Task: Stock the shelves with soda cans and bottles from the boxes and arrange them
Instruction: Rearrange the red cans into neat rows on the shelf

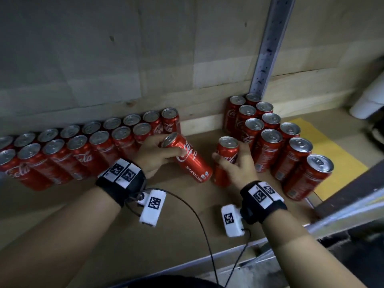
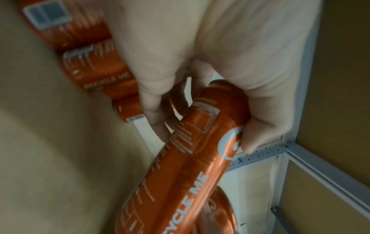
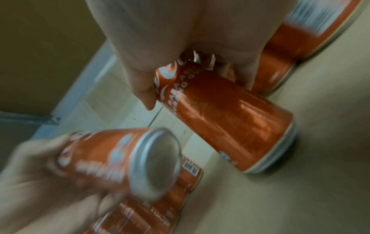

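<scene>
Far left of the metal upright (image 1: 268, 44), a double row of red Coca-Cola cans (image 1: 68, 146) stands upright against the wooden back board (image 1: 104, 65), packed can to can, most likely so the shelf (image 1: 187, 215) fills evenly from the back. Its left end is cut off by the frame edge, so its full count cannot be told.

Nearer the upright, the left hand (image 1: 155, 154) is curled round a tilted can (image 1: 187, 159), thumb on one side and fingers on the other, top leaning toward the row's open end. The tilt suggests it is headed for the free spot in the front row. Whether its base touches the shelf cannot be told.

Closer still, the right hand (image 1: 236, 163) holds an upright can (image 1: 225, 161) from above and behind, fingers wrapped loosely round its upper body; its base looks set on the shelf. It was probably drawn from the cluster of cans (image 1: 270, 138) standing at the foot of the upright, touching one another, apparently unsorted stock.

Right of the upright, a yellow sheet (image 1: 332, 154) lies under the cluster's edge. Both wrist views are blurred, and no bottles or boxes show.
</scene>
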